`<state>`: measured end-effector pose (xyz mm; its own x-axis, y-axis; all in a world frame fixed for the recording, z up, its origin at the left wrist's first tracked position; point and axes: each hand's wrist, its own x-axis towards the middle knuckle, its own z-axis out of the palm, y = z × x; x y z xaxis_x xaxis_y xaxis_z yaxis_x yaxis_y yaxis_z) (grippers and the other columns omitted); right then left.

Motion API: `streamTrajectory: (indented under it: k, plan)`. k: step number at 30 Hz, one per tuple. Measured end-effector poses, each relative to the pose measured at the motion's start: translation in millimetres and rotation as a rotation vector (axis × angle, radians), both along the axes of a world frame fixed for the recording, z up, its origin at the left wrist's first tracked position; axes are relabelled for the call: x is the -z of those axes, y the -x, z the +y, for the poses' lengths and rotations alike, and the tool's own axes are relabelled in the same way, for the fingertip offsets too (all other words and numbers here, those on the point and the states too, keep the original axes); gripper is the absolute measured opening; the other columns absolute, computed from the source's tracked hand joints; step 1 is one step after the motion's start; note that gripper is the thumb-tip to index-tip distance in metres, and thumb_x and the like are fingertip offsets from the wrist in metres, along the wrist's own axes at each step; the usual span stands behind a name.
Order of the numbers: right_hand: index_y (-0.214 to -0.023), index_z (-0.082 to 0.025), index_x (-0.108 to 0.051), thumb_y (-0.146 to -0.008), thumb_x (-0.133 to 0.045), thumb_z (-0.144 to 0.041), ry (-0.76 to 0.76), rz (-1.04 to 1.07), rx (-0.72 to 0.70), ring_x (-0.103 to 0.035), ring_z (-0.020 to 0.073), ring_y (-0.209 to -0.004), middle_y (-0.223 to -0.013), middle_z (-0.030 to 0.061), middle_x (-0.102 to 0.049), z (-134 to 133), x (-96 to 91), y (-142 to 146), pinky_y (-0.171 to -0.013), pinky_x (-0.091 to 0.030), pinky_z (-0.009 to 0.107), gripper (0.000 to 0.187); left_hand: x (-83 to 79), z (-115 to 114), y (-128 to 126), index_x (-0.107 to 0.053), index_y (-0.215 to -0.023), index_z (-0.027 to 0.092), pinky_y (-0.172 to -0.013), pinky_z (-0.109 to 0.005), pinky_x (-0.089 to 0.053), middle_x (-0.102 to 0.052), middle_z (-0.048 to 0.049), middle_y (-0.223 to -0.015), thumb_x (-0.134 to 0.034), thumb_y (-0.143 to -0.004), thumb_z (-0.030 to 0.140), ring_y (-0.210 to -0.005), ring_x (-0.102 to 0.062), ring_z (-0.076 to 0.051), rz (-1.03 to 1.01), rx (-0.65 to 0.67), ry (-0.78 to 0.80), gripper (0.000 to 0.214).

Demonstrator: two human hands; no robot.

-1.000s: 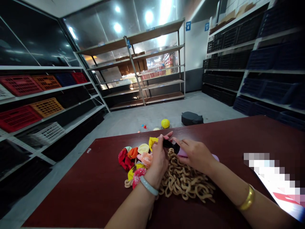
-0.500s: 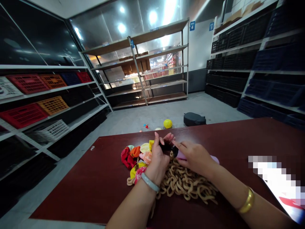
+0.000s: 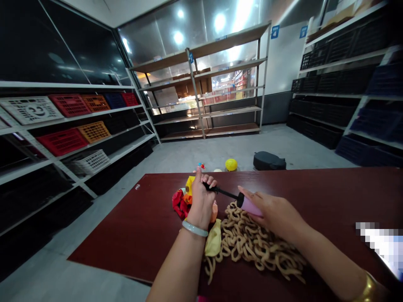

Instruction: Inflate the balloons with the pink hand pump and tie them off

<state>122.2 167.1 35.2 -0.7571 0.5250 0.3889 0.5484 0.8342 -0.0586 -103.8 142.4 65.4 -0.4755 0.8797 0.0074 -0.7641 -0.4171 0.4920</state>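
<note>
My left hand (image 3: 203, 195) is closed around the black handle of a hand pump. From the handle a thin black rod runs right into the black cap of the pink-purple pump barrel (image 3: 251, 205). My right hand (image 3: 272, 214) grips that barrel, its far end hidden under the palm. Beneath the pump lies a heap of curly tan rope-like pieces (image 3: 248, 239). Red balloons (image 3: 180, 204), with yellow and orange ones, are piled left of my left hand and partly hidden behind it. A pale yellow limp balloon (image 3: 214, 239) rests beside my left wrist.
The dark red tabletop (image 3: 126, 226) carries a pixelated bright object (image 3: 382, 243) at right. On the floor beyond are a yellow ball (image 3: 231, 165) and a dark grey case (image 3: 269, 160). Shelves with coloured crates (image 3: 69, 105) stand left, dark crates (image 3: 324, 113) right.
My hands have moved apart, and the pump's black rod now shows between them. A pale yellow balloon now shows by my left wrist. The view has turned slightly left.
</note>
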Motion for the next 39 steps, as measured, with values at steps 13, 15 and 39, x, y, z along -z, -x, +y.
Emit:
streamTrajectory:
  k: [13, 15, 39]
  plan:
    - [-0.145, -0.039, -0.021, -0.081, -0.057, -0.034, 0.055, -0.022, -0.036, -0.066, 0.0209, -0.085, -0.105, 0.0018, -0.066, 21, -5.9, -29, -0.068, -0.050, 0.033, 0.073, -1.4, -1, -6, -0.058, -0.081, 0.018, -0.043, -0.020, -0.030, -0.043, 0.0041, -0.057, -0.060, -0.086, 0.032, -0.045, -0.037, -0.006, 0.009, -0.007, -0.082, 0.014]
    - [-0.145, -0.038, -0.021, -0.081, -0.058, -0.033, 0.049, -0.017, -0.036, -0.065, 0.0210, -0.086, -0.104, 0.0020, -0.066, 21, -6.3, -29, -0.070, -0.050, 0.033, 0.075, 3.0, 1, -18, -0.059, -0.082, 0.017, -0.046, -0.020, -0.033, -0.044, 0.0036, -0.058, -0.060, -0.085, 0.030, -0.047, -0.040, -0.006, -0.029, 0.062, -0.065, 0.014]
    - [-0.144, -0.041, -0.025, -0.078, -0.059, -0.031, 0.090, -0.018, -0.046, -0.066, 0.0231, -0.091, -0.111, 0.0009, -0.067, 35, 1.2, -40, -0.073, -0.052, 0.036, 0.075, -2.8, 0, 8, -0.040, -0.067, 0.018, -0.041, -0.021, -0.025, -0.030, 0.0070, -0.052, -0.061, -0.085, 0.031, -0.041, -0.030, -0.005, 0.066, -0.061, -0.122, 0.030]
